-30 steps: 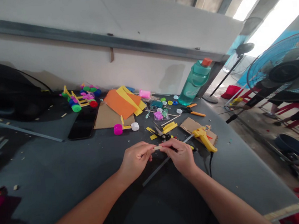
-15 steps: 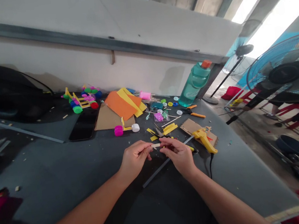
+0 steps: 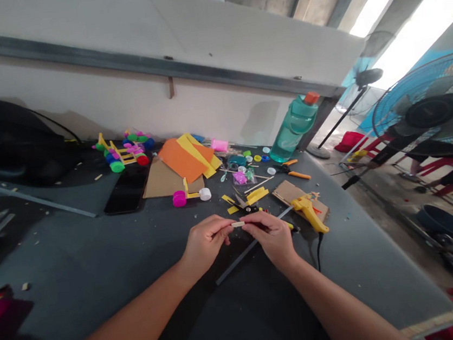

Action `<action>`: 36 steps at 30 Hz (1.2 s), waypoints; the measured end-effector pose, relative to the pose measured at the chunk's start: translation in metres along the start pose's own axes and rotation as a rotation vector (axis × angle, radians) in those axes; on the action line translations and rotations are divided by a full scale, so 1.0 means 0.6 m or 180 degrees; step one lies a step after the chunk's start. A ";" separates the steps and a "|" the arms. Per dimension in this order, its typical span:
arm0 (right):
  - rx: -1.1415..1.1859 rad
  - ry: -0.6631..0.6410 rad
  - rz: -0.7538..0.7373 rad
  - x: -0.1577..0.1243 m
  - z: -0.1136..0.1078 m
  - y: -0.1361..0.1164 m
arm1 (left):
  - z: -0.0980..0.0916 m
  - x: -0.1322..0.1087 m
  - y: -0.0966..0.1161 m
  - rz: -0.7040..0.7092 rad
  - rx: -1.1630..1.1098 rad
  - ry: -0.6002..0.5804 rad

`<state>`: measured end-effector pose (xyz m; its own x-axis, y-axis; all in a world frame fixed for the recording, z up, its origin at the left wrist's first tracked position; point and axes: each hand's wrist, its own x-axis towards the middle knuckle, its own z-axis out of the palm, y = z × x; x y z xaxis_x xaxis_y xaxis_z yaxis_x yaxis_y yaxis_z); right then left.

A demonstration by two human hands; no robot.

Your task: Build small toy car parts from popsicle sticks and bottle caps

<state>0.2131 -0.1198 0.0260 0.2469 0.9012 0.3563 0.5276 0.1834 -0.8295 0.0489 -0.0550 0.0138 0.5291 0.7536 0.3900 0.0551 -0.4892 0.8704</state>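
Between my fingertips is a short, pale wooden stick piece [image 3: 238, 224], held level just above the table. My left hand [image 3: 206, 239] pinches its left end, and my right hand [image 3: 270, 236] pinches the right end with thumb and forefinger. Beneath my hands a long grey strip [image 3: 237, 261] lies slantwise. Just beyond them are scissors [image 3: 243, 203] and yellow foam scraps [image 3: 257, 194]. A yellow glue gun [image 3: 310, 212] rests on a cardboard piece [image 3: 284, 193] to the right of my right hand.
A small pink-and-white wheeled piece [image 3: 179, 199], a phone [image 3: 126, 191] and a colourful toy vehicle [image 3: 126, 151] stand further left. Orange sheets [image 3: 182, 161] lie on cardboard. Behind are a teal bottle [image 3: 293, 129] and orange-handled pliers [image 3: 298, 174]. A fan [image 3: 428, 109] stands beyond the table's right edge.
My right fingers have closed onto the right end of the wooden piece, where they were slightly apart before. The piece sits a little lower, and my left hand has barely moved.
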 end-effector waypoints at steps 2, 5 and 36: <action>0.0013 0.0045 0.0037 -0.001 0.001 0.000 | 0.000 0.000 0.000 -0.0037 -0.0041 0.0003; 0.0022 0.0137 0.0181 -0.002 0.001 0.002 | 0.000 0.000 0.001 -0.0112 -0.0131 0.0022; -0.2314 0.0839 0.0765 0.023 -0.157 0.013 | -0.038 0.014 -0.008 -0.0913 -0.0281 0.0793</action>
<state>0.2971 -0.1427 0.0653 0.5563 0.7447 0.3687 0.8098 -0.3864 -0.4415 0.0341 -0.0362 0.0197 0.2803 0.9432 0.1785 0.0920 -0.2114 0.9730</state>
